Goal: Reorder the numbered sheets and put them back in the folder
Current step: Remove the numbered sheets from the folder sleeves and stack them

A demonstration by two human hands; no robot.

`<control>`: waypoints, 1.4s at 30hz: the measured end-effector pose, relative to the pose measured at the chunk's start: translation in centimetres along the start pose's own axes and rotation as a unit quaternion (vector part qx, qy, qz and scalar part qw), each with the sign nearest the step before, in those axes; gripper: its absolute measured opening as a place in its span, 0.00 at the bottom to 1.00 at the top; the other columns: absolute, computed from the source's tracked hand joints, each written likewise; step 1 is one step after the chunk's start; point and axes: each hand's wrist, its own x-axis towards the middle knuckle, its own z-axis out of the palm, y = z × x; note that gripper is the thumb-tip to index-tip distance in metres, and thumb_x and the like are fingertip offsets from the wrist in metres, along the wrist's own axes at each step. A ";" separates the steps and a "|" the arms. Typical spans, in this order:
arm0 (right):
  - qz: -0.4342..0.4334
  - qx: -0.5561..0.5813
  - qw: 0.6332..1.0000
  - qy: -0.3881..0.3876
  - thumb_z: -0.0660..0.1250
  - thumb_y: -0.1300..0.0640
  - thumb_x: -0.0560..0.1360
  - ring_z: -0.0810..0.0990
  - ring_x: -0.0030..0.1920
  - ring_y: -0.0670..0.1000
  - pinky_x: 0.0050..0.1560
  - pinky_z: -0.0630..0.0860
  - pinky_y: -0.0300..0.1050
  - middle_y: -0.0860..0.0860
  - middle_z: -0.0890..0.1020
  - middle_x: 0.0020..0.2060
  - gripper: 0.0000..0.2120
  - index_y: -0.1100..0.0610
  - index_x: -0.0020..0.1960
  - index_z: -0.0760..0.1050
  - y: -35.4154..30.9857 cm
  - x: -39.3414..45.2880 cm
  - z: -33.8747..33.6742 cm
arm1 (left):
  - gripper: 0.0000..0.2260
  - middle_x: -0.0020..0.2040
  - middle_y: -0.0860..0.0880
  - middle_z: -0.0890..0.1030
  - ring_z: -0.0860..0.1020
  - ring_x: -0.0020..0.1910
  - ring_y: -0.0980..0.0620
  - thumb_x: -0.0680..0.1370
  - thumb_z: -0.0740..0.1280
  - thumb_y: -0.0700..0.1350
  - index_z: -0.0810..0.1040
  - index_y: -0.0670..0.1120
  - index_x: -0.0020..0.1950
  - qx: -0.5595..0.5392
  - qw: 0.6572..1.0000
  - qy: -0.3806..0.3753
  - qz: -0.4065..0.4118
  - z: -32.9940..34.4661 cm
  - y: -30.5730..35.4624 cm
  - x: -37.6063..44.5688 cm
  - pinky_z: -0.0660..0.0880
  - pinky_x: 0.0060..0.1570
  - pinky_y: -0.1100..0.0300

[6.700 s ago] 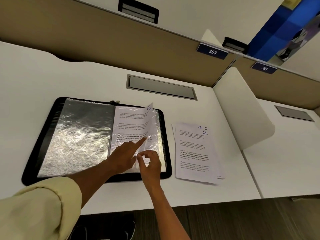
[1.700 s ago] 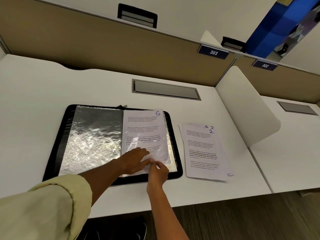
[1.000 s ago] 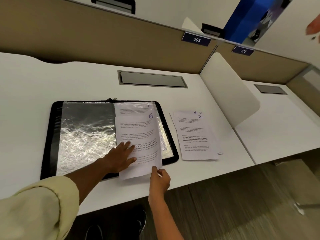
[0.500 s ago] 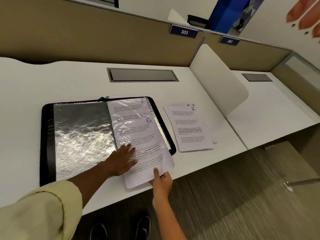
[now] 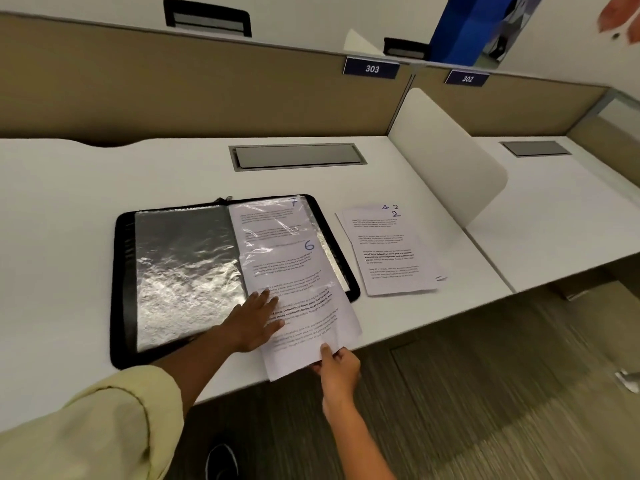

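Note:
A black zip folder (image 5: pixel 123 289) lies open on the white desk, its clear plastic sleeves showing. The sheet numbered 6 (image 5: pixel 304 306) sticks halfway out of the right-hand sleeve, its bottom past the desk's front edge. My right hand (image 5: pixel 337 368) pinches that sheet's bottom edge, thumb on top. My left hand (image 5: pixel 251 322) lies flat with straight fingers on the sleeve and sheet. Behind sheet 6, a sheet numbered 7 (image 5: pixel 273 216) stays in the sleeve. To the right of the folder lies a loose pile of sheets (image 5: pixel 391 251), the top one marked 2.
A white curved divider (image 5: pixel 446 154) stands right of the pile. A grey cable hatch (image 5: pixel 298 155) is set into the desk behind the folder. Tan partition with plates 303 (image 5: pixel 372 68) and 302 behind. Floor and my shoe (image 5: pixel 221 460) lie below the desk edge.
Sheet 6 has slid down out of the sleeve toward me, uncovering the sheet marked 7. My right hand moved back past the desk edge with it; my left hand stayed pressing flat.

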 end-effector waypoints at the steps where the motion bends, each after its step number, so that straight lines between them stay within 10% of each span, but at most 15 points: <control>1: -0.002 -0.002 1.000 -0.002 0.67 0.63 0.80 0.84 0.50 0.50 0.48 0.84 0.49 0.52 0.85 0.49 0.06 0.53 0.51 0.80 0.2 -0.1 -0.5 | 0.31 0.81 0.46 0.40 0.41 0.80 0.46 0.83 0.49 0.60 0.44 0.47 0.81 0.001 1.000 0.000 -0.004 0.1 0.3 -0.1 0.48 0.77 0.45; 19: -0.005 -0.007 0.999 -0.041 0.66 0.61 0.80 0.85 0.48 0.48 0.42 0.80 0.39 0.52 0.85 0.46 0.05 0.57 0.49 0.81 2.9 -3.2 -12.2 | 0.32 0.81 0.47 0.40 0.41 0.80 0.47 0.83 0.50 0.61 0.45 0.46 0.81 -0.004 0.999 0.012 -0.032 5.8 5.8 -3.8 0.46 0.78 0.45; 42: -0.048 0.109 0.989 0.089 0.66 0.60 0.81 0.83 0.54 0.53 0.54 0.80 0.49 0.53 0.85 0.52 0.06 0.57 0.55 0.81 0.8 -0.2 -21.6 | 0.31 0.81 0.46 0.42 0.42 0.80 0.46 0.83 0.51 0.59 0.47 0.46 0.81 0.034 0.994 0.108 -0.006 4.7 8.4 -1.7 0.48 0.77 0.42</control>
